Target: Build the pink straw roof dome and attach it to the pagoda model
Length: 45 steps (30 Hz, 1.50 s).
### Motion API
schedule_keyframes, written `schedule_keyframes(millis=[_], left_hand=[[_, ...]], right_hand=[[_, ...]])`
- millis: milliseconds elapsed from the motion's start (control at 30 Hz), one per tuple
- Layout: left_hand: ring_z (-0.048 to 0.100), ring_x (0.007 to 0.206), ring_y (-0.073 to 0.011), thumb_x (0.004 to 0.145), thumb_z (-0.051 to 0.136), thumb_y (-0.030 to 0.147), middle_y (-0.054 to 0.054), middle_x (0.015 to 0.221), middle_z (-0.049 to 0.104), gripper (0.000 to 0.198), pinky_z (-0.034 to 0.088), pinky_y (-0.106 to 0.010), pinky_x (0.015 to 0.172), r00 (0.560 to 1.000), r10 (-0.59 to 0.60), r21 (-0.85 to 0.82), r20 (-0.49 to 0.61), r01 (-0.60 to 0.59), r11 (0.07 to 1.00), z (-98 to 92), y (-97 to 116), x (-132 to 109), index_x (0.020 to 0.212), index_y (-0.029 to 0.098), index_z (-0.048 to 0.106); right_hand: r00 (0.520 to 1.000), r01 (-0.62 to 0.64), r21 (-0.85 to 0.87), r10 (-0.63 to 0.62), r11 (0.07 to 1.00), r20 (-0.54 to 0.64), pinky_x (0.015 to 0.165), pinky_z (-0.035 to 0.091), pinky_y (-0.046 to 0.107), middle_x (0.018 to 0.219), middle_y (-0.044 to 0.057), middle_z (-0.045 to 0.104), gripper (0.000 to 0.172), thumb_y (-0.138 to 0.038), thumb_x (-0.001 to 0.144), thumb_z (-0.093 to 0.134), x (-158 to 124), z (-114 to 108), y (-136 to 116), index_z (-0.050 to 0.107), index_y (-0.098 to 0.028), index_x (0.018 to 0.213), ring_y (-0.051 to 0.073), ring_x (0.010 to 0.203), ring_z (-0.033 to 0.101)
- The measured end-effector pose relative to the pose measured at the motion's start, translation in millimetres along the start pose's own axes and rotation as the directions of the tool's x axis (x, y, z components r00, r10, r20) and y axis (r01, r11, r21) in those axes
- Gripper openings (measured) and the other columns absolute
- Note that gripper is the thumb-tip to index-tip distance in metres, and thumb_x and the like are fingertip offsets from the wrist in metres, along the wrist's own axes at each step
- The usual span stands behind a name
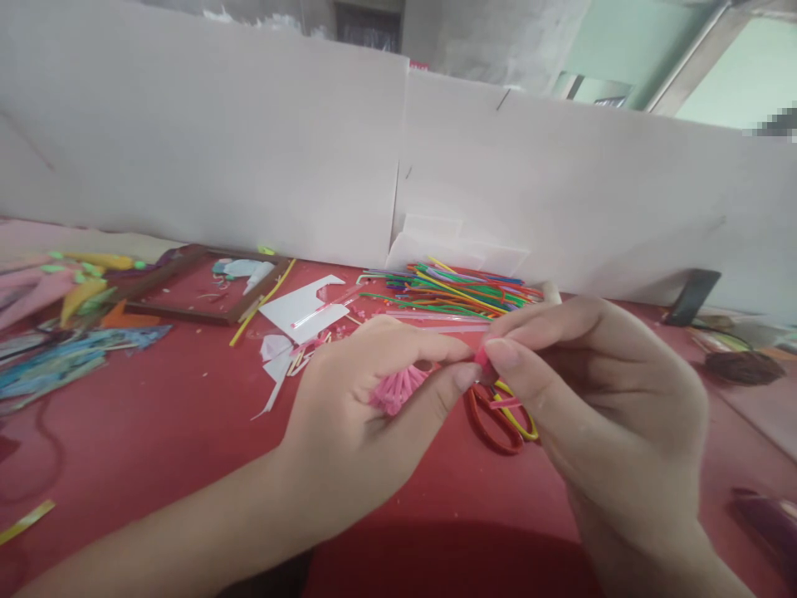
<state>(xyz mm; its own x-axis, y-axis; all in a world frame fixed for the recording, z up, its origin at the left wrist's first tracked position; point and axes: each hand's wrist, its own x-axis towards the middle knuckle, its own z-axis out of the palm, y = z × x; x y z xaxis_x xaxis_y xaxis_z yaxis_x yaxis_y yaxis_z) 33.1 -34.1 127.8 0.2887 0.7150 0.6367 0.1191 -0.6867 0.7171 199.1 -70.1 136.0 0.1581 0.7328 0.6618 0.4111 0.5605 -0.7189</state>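
Observation:
My left hand (361, 415) is closed around a pink bundle of cut straw strips (398, 389), whose frayed ends fan out under the palm. My right hand (598, 407) pinches the top of the same pink piece (481, 357) between thumb and forefinger, touching my left fingertips. Both hands hover just above the red table (187, 432). Directly under them lie scissors with red and yellow handles (498, 415). Behind the hands a heap of coloured straws (461, 292) lies by the white wall.
White paper scraps (305, 314) and a brown wooden frame (199, 286) lie at the back left. Blue, yellow and green craft pieces (68, 332) crowd the left edge. White cardboard panels (249, 149) wall off the back. A dark object (691, 297) leans at the right.

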Motion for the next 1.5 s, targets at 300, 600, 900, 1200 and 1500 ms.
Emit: schedule_keyframes(millis=[300,600,900,1200,1500], left_hand=[[0.066,0.069,-0.0124,0.088,0.064,0.016,0.003,0.076,0.073,0.011,0.052,-0.027,0.064,0.993,0.004,-0.066,0.114,0.004,0.998,-4.8,0.8,4.1,0.088,0.023,0.073],[0.059,0.067,-0.0128,0.086,0.060,0.012,0.001,0.072,0.068,0.011,0.050,-0.028,0.062,0.970,0.098,-0.097,0.221,-0.078,0.992,-6.3,-2.4,6.1,0.081,0.021,0.065],[0.057,0.062,-0.0116,0.087,0.061,0.017,0.001,0.069,0.062,0.012,0.045,-0.023,0.049,0.999,-0.047,-0.189,0.021,0.050,0.981,-1.8,-0.1,7.9,0.076,0.020,0.061],[0.055,0.064,-0.0130,0.087,0.056,0.011,0.000,0.070,0.060,0.013,0.047,-0.029,0.059,0.969,0.247,0.184,0.000,-0.242,0.952,-5.0,-6.7,6.6,0.079,0.021,0.057],[0.061,0.072,-0.0163,0.086,0.055,0.008,-0.002,0.074,0.065,0.017,0.050,-0.030,0.065,0.924,0.346,0.183,0.165,-0.373,0.910,-6.2,-8.5,9.8,0.079,0.022,0.058]], right_hand=[[0.996,0.039,-0.021,-0.037,0.999,0.081,0.055,0.058,0.023,0.078,0.000,0.072,0.007,-0.024,0.084,0.075,2.3,-4.9,-2.5,0.068,-0.024,0.084,0.014,0.068,0.068],[0.981,0.119,-0.032,-0.112,0.992,0.160,0.056,0.052,0.028,0.072,-0.003,0.067,0.008,-0.023,0.080,0.079,12.4,-12.3,4.2,0.072,-0.027,0.080,0.013,0.064,0.061],[0.971,0.224,-0.278,-0.190,0.934,0.145,0.059,0.051,0.028,0.077,-0.001,0.069,0.012,-0.016,0.085,0.069,5.2,-8.9,-1.5,0.071,-0.027,0.089,0.014,0.068,0.062],[0.921,0.357,-0.387,-0.252,0.850,0.297,0.068,0.057,0.028,0.079,0.001,0.068,0.015,-0.012,0.090,0.060,3.8,-6.9,-8.3,0.065,-0.025,0.086,0.015,0.070,0.065],[0.935,0.331,-0.308,-0.265,0.892,0.237,0.068,0.054,0.028,0.080,-0.001,0.068,0.008,-0.017,0.088,0.068,6.8,-15.1,-3.4,0.068,-0.025,0.087,0.014,0.073,0.064]])
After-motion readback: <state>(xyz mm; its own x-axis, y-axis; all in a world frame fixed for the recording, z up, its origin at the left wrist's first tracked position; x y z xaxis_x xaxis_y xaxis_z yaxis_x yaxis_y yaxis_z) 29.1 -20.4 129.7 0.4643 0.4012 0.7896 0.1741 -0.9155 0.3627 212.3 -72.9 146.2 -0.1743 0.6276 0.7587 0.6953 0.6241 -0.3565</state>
